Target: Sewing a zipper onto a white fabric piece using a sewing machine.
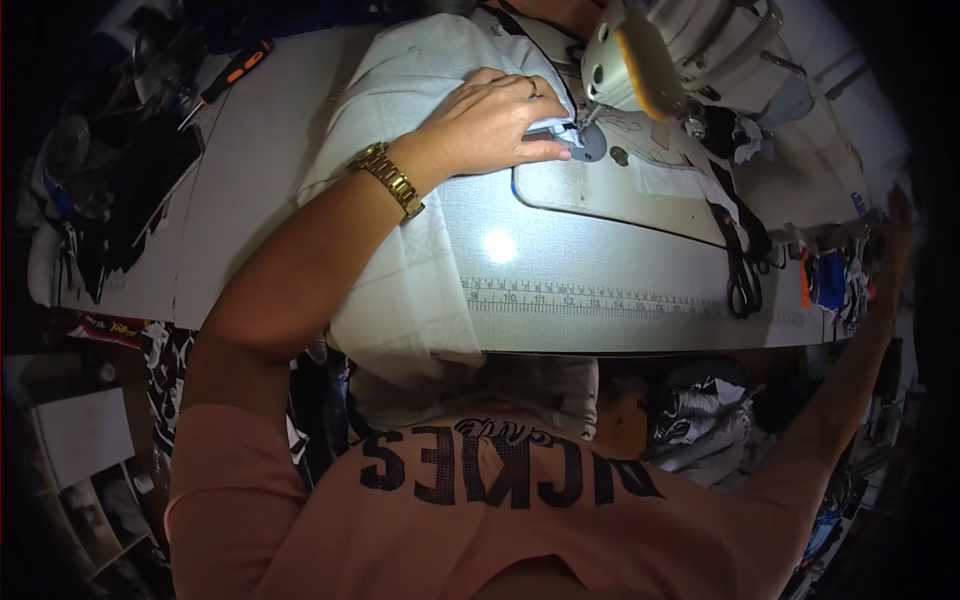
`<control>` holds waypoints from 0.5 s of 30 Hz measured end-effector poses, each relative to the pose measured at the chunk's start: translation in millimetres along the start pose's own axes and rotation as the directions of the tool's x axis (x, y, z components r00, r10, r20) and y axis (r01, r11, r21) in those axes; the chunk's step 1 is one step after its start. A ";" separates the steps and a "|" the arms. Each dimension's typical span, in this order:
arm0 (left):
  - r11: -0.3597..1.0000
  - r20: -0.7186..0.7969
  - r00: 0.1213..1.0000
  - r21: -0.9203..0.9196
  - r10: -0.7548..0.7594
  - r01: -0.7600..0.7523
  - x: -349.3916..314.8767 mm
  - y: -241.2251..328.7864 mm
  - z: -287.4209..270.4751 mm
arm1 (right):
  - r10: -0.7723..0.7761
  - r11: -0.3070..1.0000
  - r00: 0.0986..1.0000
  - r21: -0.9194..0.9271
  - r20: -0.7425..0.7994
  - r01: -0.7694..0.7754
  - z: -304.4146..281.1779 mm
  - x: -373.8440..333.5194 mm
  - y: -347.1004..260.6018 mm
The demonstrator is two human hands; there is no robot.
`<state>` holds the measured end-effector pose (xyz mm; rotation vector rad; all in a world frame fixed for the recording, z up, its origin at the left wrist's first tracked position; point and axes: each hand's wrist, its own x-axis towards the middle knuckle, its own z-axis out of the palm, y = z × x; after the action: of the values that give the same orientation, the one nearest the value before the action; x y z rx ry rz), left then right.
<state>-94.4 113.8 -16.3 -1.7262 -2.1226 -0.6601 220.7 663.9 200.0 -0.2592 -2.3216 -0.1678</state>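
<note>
My left hand (497, 122), with a ring and a gold watch at the wrist, rests on a white cloth (390, 110) at the sewing machine. Its fingers curl over the cloth and the thumb reaches under them, pinching the cloth's edge beside the needle and presser foot (590, 118). A dark strip shows at that edge. The cloth spreads left of the needle and hangs over the table's front edge. Far to the right, my right hand (896, 235) is raised at the dim rim of the view, by the machine's right end; its fingers are too dark to make out.
The white sewing machine head (670, 55) stands at the back right. Black scissors (740, 270) lie right of the bed, near a ruler strip (600, 298) along the table's front. An orange-and-black screwdriver (235, 75) lies at the back left. Dark clutter fills the left side.
</note>
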 end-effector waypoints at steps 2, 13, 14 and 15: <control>1.000 0.001 1.000 0.001 -0.023 0.023 0.7 0.8 0.1 | 0.297 0.948 0.949 0.085 0.110 -0.306 31.9 -3.1 66.3; 0.996 -0.053 0.998 0.075 -0.034 0.038 9.0 3.9 2.8 | 0.245 0.962 0.947 -0.070 -0.208 -0.264 81.9 -114.7 18.1; 0.997 -0.068 0.997 0.073 -0.025 0.030 9.5 4.2 2.9 | 0.286 0.953 0.941 -0.044 -0.181 -0.298 75.9 -112.4 13.2; 0.997 -0.062 0.998 0.071 -0.012 0.016 10.0 4.9 3.7 | 0.295 0.951 0.939 -0.045 -0.176 -0.307 63.2 -100.0 15.5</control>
<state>-91.7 124.9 -13.4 -1.6340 -2.0928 -0.6248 247.9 678.1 84.7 -0.6096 -2.0816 -0.1144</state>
